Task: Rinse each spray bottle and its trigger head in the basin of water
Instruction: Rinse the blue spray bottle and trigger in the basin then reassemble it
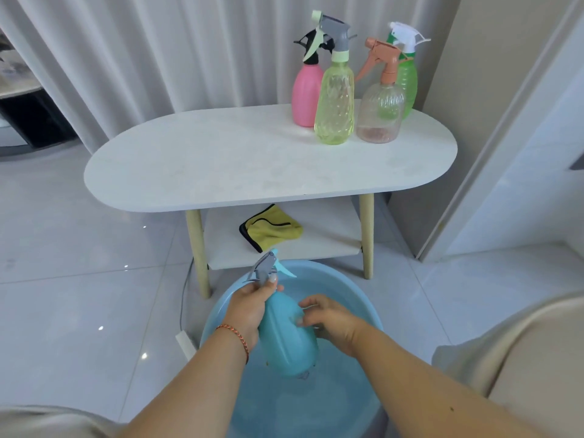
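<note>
1. Head view, foreground: a person leans over a round blue basin [357,298] of water on the tiled floor. The left hand [249,308] is wrapped around the neck of a teal spray bottle [289,336], just below its grey trigger head [264,268], which is still attached. The right hand [331,317] has its fingers curled loosely against the bottle's side, touching it. The bottle is tilted, its base dipping into the water.

2. Head view, background: on a white oval desk [221,159] behind the basin stand four more bottles, close together at the right end: pink [306,93], yellow-green [334,102], clear with an orange head [380,112], and green [407,83]. All keep their heads on.

3. Progress, as a judgement: the teal bottle appears to be mid-rinse. Whether the four on the desk are rinsed cannot be told; a yellow cloth [275,229] lies on the shelf beneath.
</note>
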### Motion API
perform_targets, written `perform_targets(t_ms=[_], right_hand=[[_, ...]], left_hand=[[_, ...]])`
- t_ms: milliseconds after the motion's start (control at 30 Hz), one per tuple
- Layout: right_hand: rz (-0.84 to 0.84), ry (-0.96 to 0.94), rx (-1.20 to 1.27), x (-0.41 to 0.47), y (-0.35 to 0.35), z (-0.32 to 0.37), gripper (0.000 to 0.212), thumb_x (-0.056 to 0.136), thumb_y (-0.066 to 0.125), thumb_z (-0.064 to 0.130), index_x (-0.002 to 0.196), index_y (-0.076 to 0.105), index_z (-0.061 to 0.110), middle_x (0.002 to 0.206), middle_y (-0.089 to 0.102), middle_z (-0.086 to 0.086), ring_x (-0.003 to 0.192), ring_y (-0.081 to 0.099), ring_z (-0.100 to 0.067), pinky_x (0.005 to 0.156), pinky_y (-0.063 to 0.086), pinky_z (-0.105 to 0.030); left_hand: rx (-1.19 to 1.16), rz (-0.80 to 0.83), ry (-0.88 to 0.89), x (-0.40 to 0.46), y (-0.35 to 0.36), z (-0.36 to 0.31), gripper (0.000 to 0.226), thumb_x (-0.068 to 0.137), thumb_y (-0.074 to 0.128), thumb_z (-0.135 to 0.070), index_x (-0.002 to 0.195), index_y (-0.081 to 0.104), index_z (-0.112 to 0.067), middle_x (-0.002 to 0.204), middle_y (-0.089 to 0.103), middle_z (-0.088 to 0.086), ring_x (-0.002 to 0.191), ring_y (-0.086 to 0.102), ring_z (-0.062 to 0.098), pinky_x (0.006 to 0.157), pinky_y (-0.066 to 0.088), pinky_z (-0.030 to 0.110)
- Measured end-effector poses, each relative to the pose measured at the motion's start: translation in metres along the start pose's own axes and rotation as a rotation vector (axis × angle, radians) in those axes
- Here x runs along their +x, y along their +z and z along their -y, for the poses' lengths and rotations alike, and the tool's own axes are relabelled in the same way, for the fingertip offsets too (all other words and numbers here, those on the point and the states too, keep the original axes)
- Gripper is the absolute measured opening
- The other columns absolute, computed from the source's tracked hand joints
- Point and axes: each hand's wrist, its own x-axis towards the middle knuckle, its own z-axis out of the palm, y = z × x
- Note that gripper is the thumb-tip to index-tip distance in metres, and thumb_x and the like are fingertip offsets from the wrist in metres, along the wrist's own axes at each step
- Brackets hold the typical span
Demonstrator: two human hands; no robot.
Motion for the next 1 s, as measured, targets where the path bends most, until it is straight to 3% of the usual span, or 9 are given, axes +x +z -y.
perform_targets(t_ms=[67, 133, 233, 300, 367, 533, 700, 867, 1000], right_hand=[[-0.026, -0.018, -0.103, 0.001, -0.002, -0.002, 0.07, 0.053, 0.076, 0.029, 0.118, 0.052, 0.019, 0.104, 0.057, 0.0, 0.098, 0.058, -0.018, 0.096, 0.046, -0.036], [0.079, 0.001, -0.1, 0.002, -0.004, -0.003, 0.07, 0.055, 0.08, 0.036, 0.119, 0.057, 0.02, 0.112, 0.062, -0.002, 0.106, 0.061, -0.02, 0.098, 0.047, -0.035], [0.188, 0.072, -0.087, 0.007, 0.0, -0.01, 0.075, 0.057, 0.087, 0.039, 0.121, 0.059, 0.014, 0.117, 0.069, -0.009, 0.11, 0.065, -0.028, 0.101, 0.047, -0.046], [0.069, 0.078, -0.224, 0.01, 0.005, -0.015, 0.096, 0.041, 0.091, 0.051, 0.122, 0.052, 0.018, 0.117, 0.067, -0.003, 0.106, 0.066, -0.022, 0.097, 0.051, -0.046], [-0.036, 0.042, -0.34, 0.011, 0.01, -0.019, 0.1, 0.039, 0.084, 0.058, 0.124, 0.047, 0.024, 0.121, 0.056, 0.003, 0.107, 0.061, -0.016, 0.091, 0.053, -0.038], [0.055, 0.119, -0.112, 0.012, 0.008, -0.026, 0.09, 0.042, 0.077, 0.044, 0.125, 0.051, 0.021, 0.122, 0.062, -0.005, 0.11, 0.063, -0.023, 0.1, 0.048, -0.044], [-0.098, 0.022, -0.544, 0.019, 0.009, -0.032, 0.086, 0.053, 0.087, 0.043, 0.125, 0.047, 0.022, 0.118, 0.056, 0.004, 0.106, 0.058, -0.015, 0.092, 0.052, -0.036], [-0.198, -0.002, -1.143, 0.015, 0.002, -0.058, 0.097, 0.055, 0.085, 0.049, 0.134, 0.039, 0.016, 0.127, 0.044, -0.001, 0.121, 0.042, -0.021, 0.097, 0.045, -0.038], [-0.237, 0.143, -1.134, 0.017, -0.015, -0.08, 0.091, 0.06, 0.084, 0.044, 0.132, 0.039, 0.011, 0.129, 0.045, -0.005, 0.121, 0.045, -0.024, 0.095, 0.045, -0.035]], left_hand=[[0.013, -0.002, -0.007, 0.004, -0.002, 0.004, 0.018, 0.086, 0.066, -0.028, 0.082, 0.068, -0.011, 0.101, 0.07, 0.014, 0.089, 0.065, 0.029, 0.09, 0.051, 0.049], [-0.072, 0.049, -0.029, 0.006, -0.003, 0.006, 0.018, 0.089, 0.062, -0.025, 0.089, 0.065, -0.007, 0.104, 0.069, 0.012, 0.089, 0.065, 0.026, 0.084, 0.053, 0.044], [-0.123, 0.11, -0.034, 0.008, -0.001, 0.008, 0.019, 0.09, 0.06, -0.023, 0.094, 0.062, -0.005, 0.103, 0.07, 0.011, 0.088, 0.065, 0.023, 0.075, 0.052, 0.037], [-0.061, 0.089, -0.026, 0.01, 0.0, 0.013, 0.018, 0.089, 0.061, -0.024, 0.093, 0.063, -0.006, 0.101, 0.07, 0.01, 0.088, 0.065, 0.022, 0.074, 0.052, 0.035], [-0.047, 0.067, -0.049, 0.013, -0.003, 0.018, 0.017, 0.09, 0.061, -0.024, 0.093, 0.063, -0.007, 0.102, 0.07, 0.009, 0.088, 0.065, 0.021, 0.073, 0.052, 0.035], [-0.138, 0.07, -0.094, 0.022, -0.012, 0.027, 0.016, 0.091, 0.059, -0.023, 0.09, 0.061, -0.007, 0.105, 0.067, 0.011, 0.087, 0.064, 0.02, 0.073, 0.052, 0.036], [-0.025, -0.049, -0.073, 0.028, -0.014, 0.039, 0.018, 0.085, 0.067, -0.021, 0.093, 0.066, -0.004, 0.098, 0.069, 0.009, 0.09, 0.064, 0.023, 0.084, 0.052, 0.038], [-0.013, -0.261, -0.064, 0.04, -0.024, 0.048, 0.018, 0.081, 0.073, -0.025, 0.084, 0.061, -0.011, 0.093, 0.062, 0.01, 0.082, 0.058, 0.02, 0.091, 0.049, 0.038], [-0.044, -0.322, -0.053, 0.047, -0.038, 0.05, 0.018, 0.082, 0.072, -0.028, 0.082, 0.059, -0.016, 0.095, 0.062, 0.008, 0.087, 0.059, 0.019, 0.089, 0.05, 0.035]])
